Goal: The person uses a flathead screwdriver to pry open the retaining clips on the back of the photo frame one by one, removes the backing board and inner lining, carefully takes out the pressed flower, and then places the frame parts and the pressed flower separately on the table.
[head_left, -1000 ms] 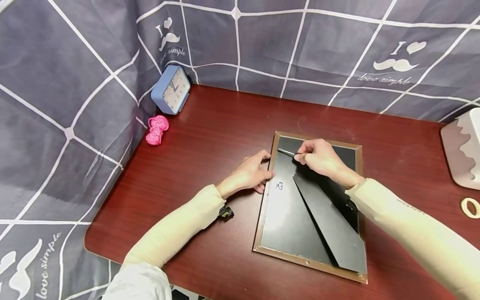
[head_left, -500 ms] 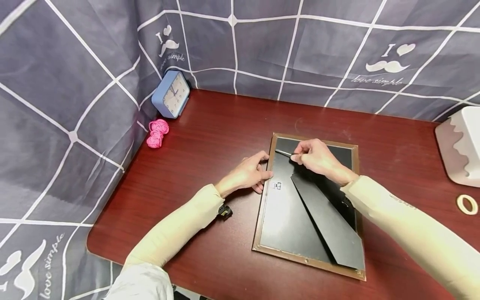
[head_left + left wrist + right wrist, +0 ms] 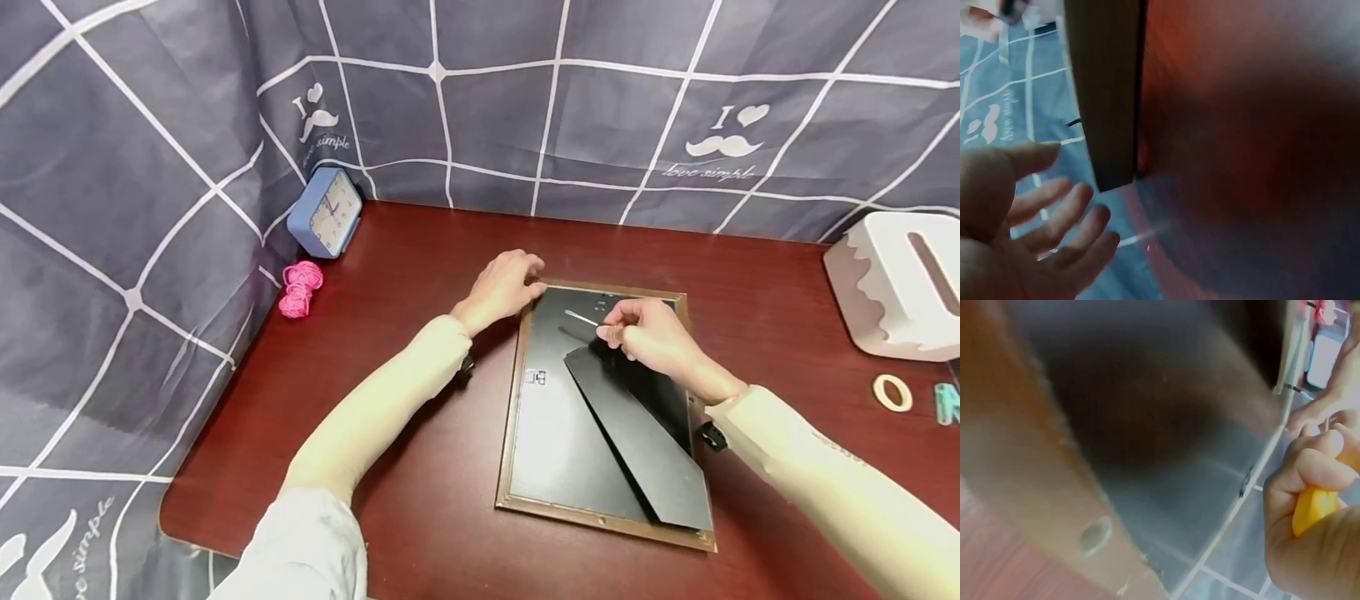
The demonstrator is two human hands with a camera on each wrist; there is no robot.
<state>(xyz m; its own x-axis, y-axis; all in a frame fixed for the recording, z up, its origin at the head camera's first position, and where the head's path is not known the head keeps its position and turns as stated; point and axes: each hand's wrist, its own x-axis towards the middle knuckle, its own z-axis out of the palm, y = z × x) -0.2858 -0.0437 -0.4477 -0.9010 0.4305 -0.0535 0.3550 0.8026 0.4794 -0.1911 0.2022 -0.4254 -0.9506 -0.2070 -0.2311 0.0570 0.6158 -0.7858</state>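
A brown picture frame [image 3: 516, 442] lies face down on the red-brown table, its black backing [image 3: 555, 433] up and the black easel stand [image 3: 637, 442] folded across it. My right hand [image 3: 645, 337] grips a screwdriver with a yellow handle [image 3: 1311, 509]. The thin metal shaft [image 3: 581, 317] points at the upper part of the backing. My left hand [image 3: 506, 287] is at the frame's top-left corner. In the left wrist view its fingers [image 3: 1054, 219] are spread and relaxed beside the frame's edge [image 3: 1107, 94], holding nothing.
A blue alarm clock [image 3: 324, 212] and a pink cord bundle [image 3: 298, 287] sit at the table's far left against the grey checked cloth. On the right stand a white tissue box [image 3: 896, 283], a pale ring [image 3: 891, 392] and a teal piece [image 3: 947, 402].
My left hand has moved from the frame's left edge up to its top-left corner. The right hand still holds the screwdriver over the upper backing.
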